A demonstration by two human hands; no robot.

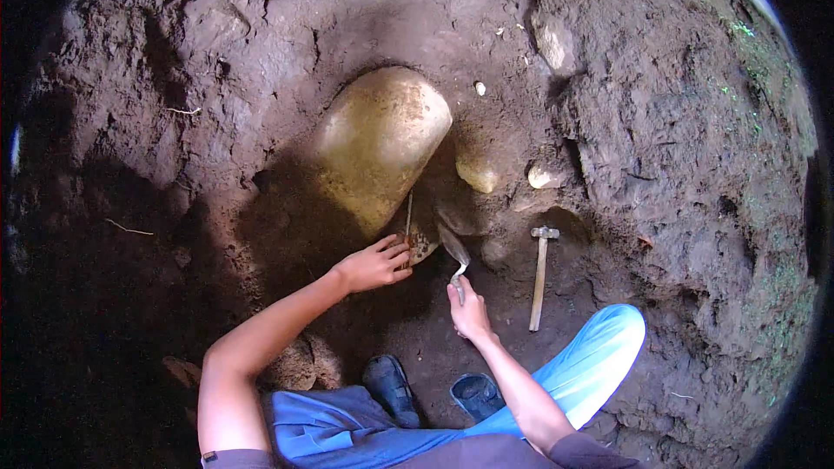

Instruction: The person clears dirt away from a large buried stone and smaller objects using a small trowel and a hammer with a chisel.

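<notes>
My left hand [373,265] is closed round a thin straight rod [409,213] that points up, away from me, beside the lower right edge of a large smooth yellowish boulder [382,139]. What the rod's tip touches is lost in shadow. In my right hand [470,313] I grip a trowel [453,245] by its handle, its blade angled up and left against the dark soil. Between the two tools, just past my left fingertips, a smaller pale stone [422,245] shows partly in the earth.
A hammer [539,278] with a wooden handle lies on the dirt to the right. Pale stones [476,172] stick out of the uneven earth wall [643,130]. A brownish rock [300,363] sits near my left elbow, and my dark shoes [391,389] are below my hands.
</notes>
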